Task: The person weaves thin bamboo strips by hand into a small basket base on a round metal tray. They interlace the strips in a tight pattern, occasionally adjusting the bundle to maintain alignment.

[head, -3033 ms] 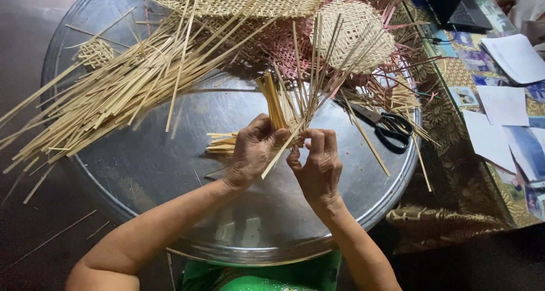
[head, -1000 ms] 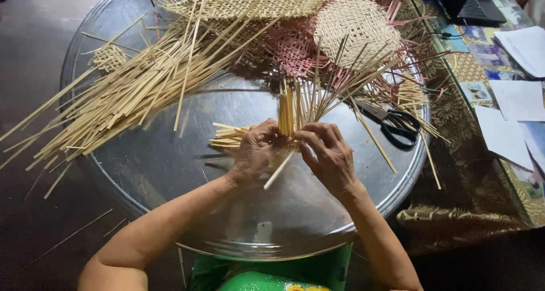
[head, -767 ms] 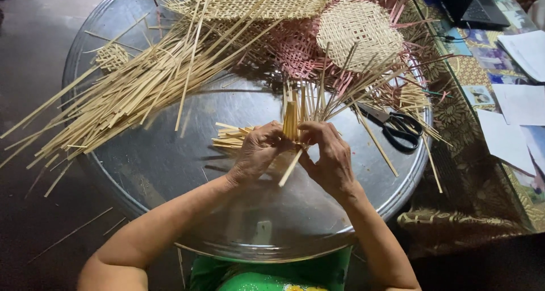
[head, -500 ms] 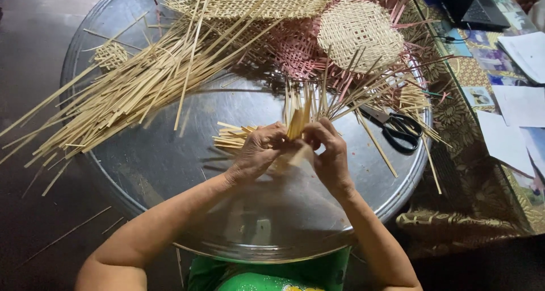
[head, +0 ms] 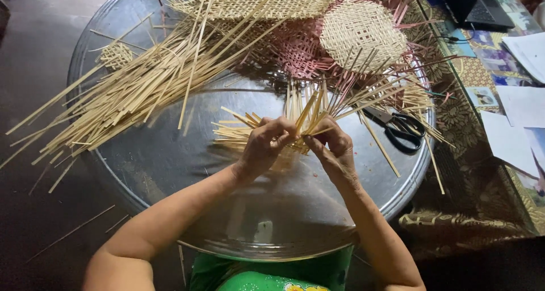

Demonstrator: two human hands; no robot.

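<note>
My left hand and my right hand meet over a large round metal tray. Both pinch a small piece of interlaced pale bamboo strips, whose loose ends fan out upward and to the left. The fingers of each hand close on the strips near the crossing. Part of the woven piece is hidden behind my fingers.
A long heap of loose bamboo strips lies across the tray's left. Woven mats, pale and pink, sit at the back. Black-handled scissors lie right of my hands. Papers and a laptop rest on a patterned cloth.
The strip bundle has been turned from upright to fanned out and raised slightly. My hands have closed in tighter together around the crossing.
</note>
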